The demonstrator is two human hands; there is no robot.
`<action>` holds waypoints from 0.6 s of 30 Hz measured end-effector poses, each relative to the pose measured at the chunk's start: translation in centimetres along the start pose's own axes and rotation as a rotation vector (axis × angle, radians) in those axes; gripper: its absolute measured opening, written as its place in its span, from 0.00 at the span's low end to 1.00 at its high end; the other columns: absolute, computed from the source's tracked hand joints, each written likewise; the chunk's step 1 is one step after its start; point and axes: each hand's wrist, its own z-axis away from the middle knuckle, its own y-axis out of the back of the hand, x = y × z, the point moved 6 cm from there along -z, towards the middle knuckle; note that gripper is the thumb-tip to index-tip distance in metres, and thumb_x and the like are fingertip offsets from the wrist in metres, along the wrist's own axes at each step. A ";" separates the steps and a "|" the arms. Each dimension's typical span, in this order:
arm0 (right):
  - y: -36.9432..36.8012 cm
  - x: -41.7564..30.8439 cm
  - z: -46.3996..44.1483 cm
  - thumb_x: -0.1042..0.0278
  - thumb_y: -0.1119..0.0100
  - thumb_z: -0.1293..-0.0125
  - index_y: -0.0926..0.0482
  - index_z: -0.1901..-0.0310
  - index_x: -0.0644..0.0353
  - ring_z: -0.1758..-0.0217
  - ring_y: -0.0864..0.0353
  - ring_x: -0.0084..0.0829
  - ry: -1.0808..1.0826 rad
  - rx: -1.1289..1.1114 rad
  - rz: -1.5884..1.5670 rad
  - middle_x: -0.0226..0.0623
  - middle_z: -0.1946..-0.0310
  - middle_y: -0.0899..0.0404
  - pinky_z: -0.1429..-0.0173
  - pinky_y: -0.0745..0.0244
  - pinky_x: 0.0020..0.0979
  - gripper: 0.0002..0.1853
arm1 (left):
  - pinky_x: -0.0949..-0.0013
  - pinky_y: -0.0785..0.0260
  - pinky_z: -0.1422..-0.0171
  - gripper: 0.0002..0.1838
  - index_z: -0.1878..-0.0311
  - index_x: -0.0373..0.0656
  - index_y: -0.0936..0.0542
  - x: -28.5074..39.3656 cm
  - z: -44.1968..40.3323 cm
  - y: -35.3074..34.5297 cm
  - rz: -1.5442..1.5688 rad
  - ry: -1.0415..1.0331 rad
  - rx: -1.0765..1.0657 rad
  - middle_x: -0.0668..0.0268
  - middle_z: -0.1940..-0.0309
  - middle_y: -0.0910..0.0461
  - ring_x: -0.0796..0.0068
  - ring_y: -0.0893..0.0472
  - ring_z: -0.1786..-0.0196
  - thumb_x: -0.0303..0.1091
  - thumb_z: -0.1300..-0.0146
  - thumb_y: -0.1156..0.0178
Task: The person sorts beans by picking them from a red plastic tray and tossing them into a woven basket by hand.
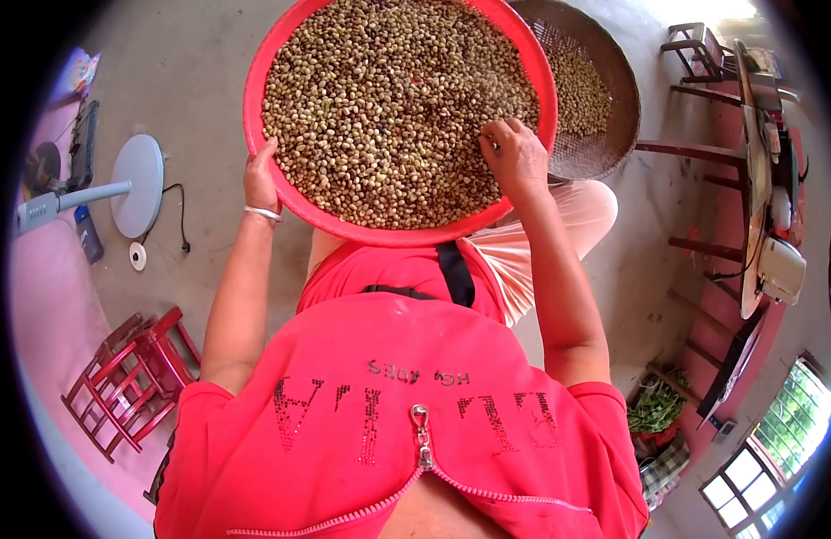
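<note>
A wide red plastic basin (256, 79) rests over my lap, filled with small round beans or seeds (388, 108) in brown, tan and greenish shades. My left hand (261, 182), with a pale bangle at its wrist, grips the basin's left rim, thumb on top and fingers hidden beneath. Above the right part of the heap, my right hand (514, 157) is closed with curled fingers. A small bean-like piece shows between its thumb and forefinger; the rest of its palm is hidden.
Partly beneath the basin's right side, a round woven basket (627, 117) holds more of the beans. A grey fan (137, 187) and red stool (137, 382) stand left. To the right are a wooden table (754, 180) and leafy greens (656, 404).
</note>
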 end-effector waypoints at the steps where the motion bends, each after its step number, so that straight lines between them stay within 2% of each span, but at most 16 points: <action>1: 0.4 0.1 0.0 0.62 0.35 0.37 0.15 0.63 0.49 0.57 0.17 0.41 -0.002 0.036 -0.028 0.35 0.64 0.20 0.51 0.21 0.41 0.04 | 0.66 0.24 0.41 0.18 0.42 0.34 0.22 -0.1 0.1 0.0 0.005 0.008 0.000 0.60 0.49 0.17 0.69 0.17 0.49 0.35 0.29 0.43; 3: 2.4 1.1 -0.5 0.62 0.34 0.38 0.15 0.64 0.49 0.58 0.17 0.42 -0.040 0.181 -0.008 0.35 0.64 0.20 0.53 0.20 0.41 0.04 | 0.66 0.24 0.41 0.18 0.42 0.34 0.22 -0.2 0.0 0.1 0.009 0.017 0.000 0.60 0.49 0.17 0.69 0.17 0.49 0.35 0.29 0.43; 5: 5.4 3.8 -0.9 0.63 0.34 0.37 0.15 0.63 0.48 0.57 0.17 0.42 -0.143 0.457 -0.011 0.35 0.61 0.18 0.53 0.20 0.42 0.03 | 0.66 0.24 0.40 0.18 0.41 0.34 0.22 -0.6 -0.3 0.6 0.007 0.022 0.029 0.60 0.48 0.17 0.69 0.17 0.48 0.35 0.29 0.43; 8: 7.8 4.9 -0.7 0.64 0.35 0.37 0.15 0.63 0.48 0.58 0.16 0.42 -0.275 0.557 0.028 0.35 0.62 0.18 0.54 0.20 0.41 0.03 | 0.66 0.25 0.40 0.18 0.41 0.34 0.22 -0.8 -0.5 0.9 0.009 0.025 0.045 0.59 0.48 0.17 0.69 0.17 0.48 0.35 0.29 0.43; 11: 4.3 2.1 -1.1 0.62 0.35 0.37 0.15 0.62 0.48 0.55 0.17 0.41 -0.039 0.166 -0.027 0.35 0.63 0.19 0.51 0.21 0.41 0.05 | 0.66 0.25 0.39 0.19 0.41 0.33 0.23 -0.4 -0.2 0.1 0.045 0.022 -0.024 0.59 0.47 0.18 0.69 0.17 0.47 0.35 0.29 0.42; 13: 1.4 0.4 -0.7 0.60 0.34 0.37 0.14 0.62 0.50 0.53 0.18 0.42 -0.012 -0.001 0.032 0.36 0.62 0.19 0.48 0.22 0.42 0.06 | 0.66 0.25 0.39 0.19 0.41 0.33 0.23 -0.5 -0.4 0.3 0.040 0.016 -0.013 0.59 0.47 0.18 0.69 0.17 0.47 0.35 0.29 0.43; 16: -0.4 0.1 -0.5 0.60 0.34 0.37 0.14 0.62 0.50 0.53 0.18 0.42 -0.079 -0.001 0.074 0.38 0.62 0.19 0.46 0.24 0.42 0.07 | 0.66 0.25 0.40 0.18 0.41 0.34 0.23 -0.3 -0.1 0.6 -0.001 0.003 0.090 0.59 0.48 0.18 0.69 0.17 0.47 0.34 0.29 0.43; 18: -1.0 0.3 -0.7 0.60 0.34 0.37 0.14 0.62 0.51 0.53 0.19 0.43 -0.078 -0.026 0.070 0.38 0.62 0.19 0.45 0.24 0.42 0.07 | 0.64 0.26 0.37 0.19 0.40 0.33 0.23 0.0 0.0 0.4 -0.013 0.010 0.060 0.58 0.45 0.19 0.67 0.18 0.45 0.35 0.28 0.44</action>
